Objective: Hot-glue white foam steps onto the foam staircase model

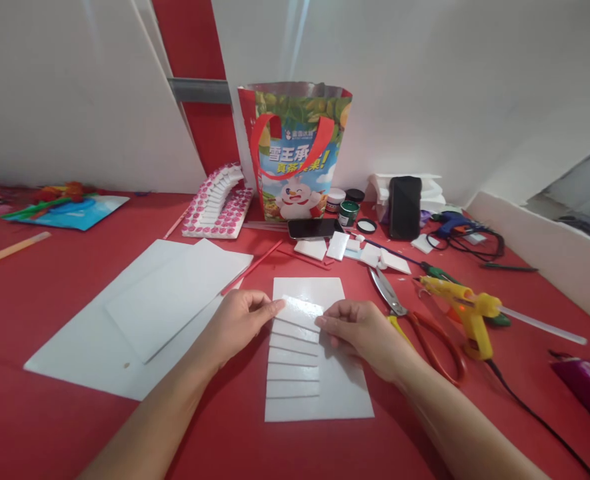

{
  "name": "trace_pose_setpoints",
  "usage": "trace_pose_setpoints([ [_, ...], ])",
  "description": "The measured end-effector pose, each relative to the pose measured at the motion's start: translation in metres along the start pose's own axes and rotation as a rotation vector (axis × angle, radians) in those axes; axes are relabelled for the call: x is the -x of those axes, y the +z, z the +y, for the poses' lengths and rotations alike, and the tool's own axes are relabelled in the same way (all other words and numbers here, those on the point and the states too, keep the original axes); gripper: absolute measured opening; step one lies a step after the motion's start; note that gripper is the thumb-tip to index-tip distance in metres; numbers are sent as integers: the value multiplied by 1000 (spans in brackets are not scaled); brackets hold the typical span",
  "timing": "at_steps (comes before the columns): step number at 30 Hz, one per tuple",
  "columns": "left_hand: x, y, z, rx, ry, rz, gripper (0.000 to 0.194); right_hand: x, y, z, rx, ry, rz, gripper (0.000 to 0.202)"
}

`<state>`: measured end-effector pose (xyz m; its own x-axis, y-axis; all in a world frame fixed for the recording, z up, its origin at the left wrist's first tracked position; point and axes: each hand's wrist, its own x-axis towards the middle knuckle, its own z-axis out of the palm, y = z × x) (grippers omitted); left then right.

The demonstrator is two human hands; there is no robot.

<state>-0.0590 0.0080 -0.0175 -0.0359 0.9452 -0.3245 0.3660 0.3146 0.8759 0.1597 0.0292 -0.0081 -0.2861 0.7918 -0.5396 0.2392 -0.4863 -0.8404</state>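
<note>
A white board (345, 393) lies on the red table, with several white strips (293, 371) overlapping in a slightly fanned column on it. The topmost white piece (302, 309) is at the far end of that column. My left hand (245, 323) pinches its left corner between thumb and fingers. On the right side, my right hand (357, 330) grips the piece's edge, thumb on top. Some of the right fingers are hidden under the hand.
Large white sheets (169, 293) lie left. Pliers (437, 340), a yellow glue gun (467, 307) and its cord are at right. Behind stand a colourful bag (297, 153), a pink-dotted model (215, 207), paint jars (348, 212), phones (405, 207) and white scraps (337, 246).
</note>
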Motion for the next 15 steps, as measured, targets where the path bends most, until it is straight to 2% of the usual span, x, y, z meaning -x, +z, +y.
trace_pose_setpoints([
  [15,-1,-1,-2,-43,-4,-9,52,-1,-4,1,31,21,-35,37],
])
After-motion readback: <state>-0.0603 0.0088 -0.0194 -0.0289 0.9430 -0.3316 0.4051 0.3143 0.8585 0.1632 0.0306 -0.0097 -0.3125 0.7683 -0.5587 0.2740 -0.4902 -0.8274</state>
